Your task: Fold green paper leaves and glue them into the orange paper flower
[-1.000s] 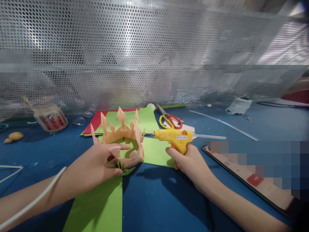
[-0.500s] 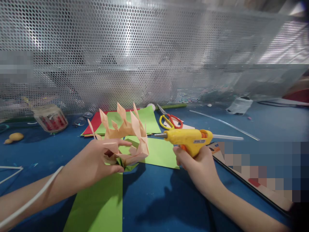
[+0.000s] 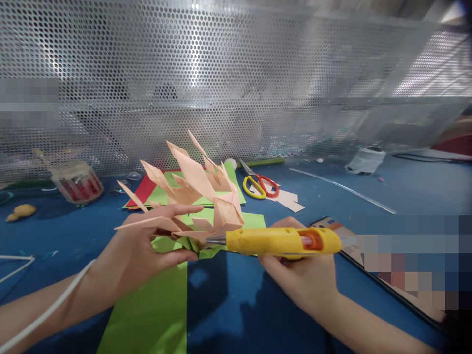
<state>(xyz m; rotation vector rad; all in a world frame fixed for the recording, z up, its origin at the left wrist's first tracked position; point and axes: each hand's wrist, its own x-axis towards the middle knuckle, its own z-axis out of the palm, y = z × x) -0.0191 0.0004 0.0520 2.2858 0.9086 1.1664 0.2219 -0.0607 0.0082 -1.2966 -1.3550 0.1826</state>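
Note:
My left hand is closed on a folded peach paper crown, a ring with several pointed tips, now tilted toward me. Between thumb and fingers, at the ring's lower edge, sits a small folded green paper piece. A yellow hot glue gun is gripped in my right hand, lying nearly level. Its metal nozzle points left and reaches the lower edge of the crown by the green piece; whether it touches cannot be made out. Most of my right fingers are hidden behind the gun.
Green paper lies under my left hand, with more sheets behind the crown. Scissors rest on peach scraps. A phone lies at right, a glue stick behind it. A jar stands at left, before a perforated metal screen.
My right hand has brought the glue gun left and down, rolling it, so its nozzle is at the crown's lower edge. The crown has tilted toward me in my left hand.

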